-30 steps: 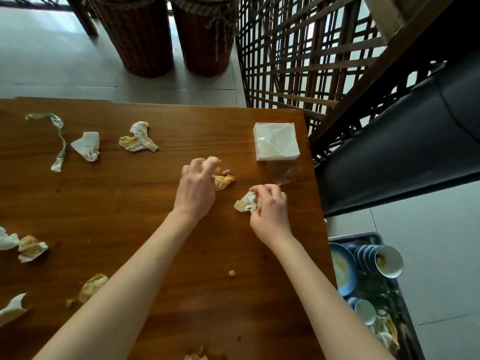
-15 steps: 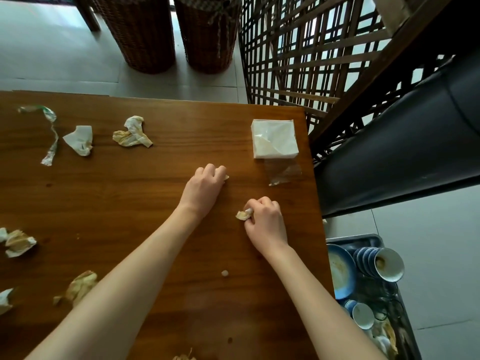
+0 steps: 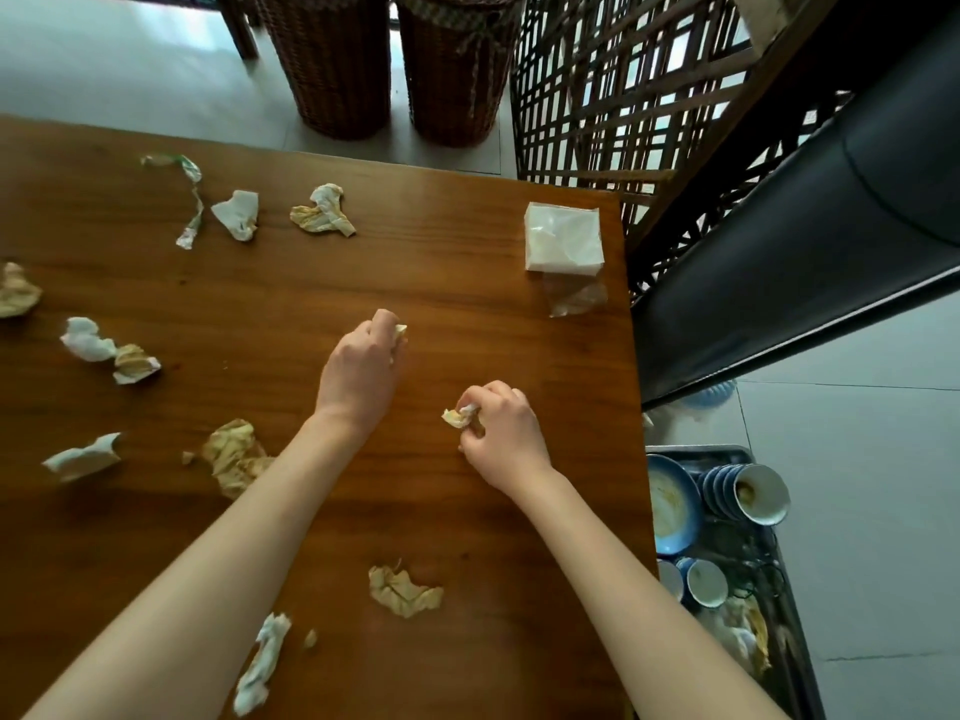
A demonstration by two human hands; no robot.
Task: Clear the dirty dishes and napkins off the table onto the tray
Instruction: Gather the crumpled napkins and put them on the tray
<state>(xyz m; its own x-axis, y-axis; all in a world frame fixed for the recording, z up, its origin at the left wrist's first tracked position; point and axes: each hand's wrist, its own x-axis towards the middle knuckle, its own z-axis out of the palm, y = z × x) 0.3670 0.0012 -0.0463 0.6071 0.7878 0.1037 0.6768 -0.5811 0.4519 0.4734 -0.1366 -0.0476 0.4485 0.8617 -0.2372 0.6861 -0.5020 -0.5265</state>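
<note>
My left hand (image 3: pixel 363 371) is clamped on a balled napkin (image 3: pixel 400 331); my right hand (image 3: pixel 498 433) pinches another wad (image 3: pixel 457 415). Both grips sit on the desk (image 3: pixel 467 324), near the clean napkin stack (image 3: pixel 563 239). The wads are small, so bits may slip out on the way to the tray (image 3: pixel 779 563), which lies on the floor beside the desk. I count about eleven loose napkins left on the desk, two wicker baskets (image 3: pixel 332 59) beyond it.

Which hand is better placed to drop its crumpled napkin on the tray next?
Right. The right hand already pinches a stained napkin near the table's right edge, and the tray sits just beyond that edge. The left hand is farther away.
</note>
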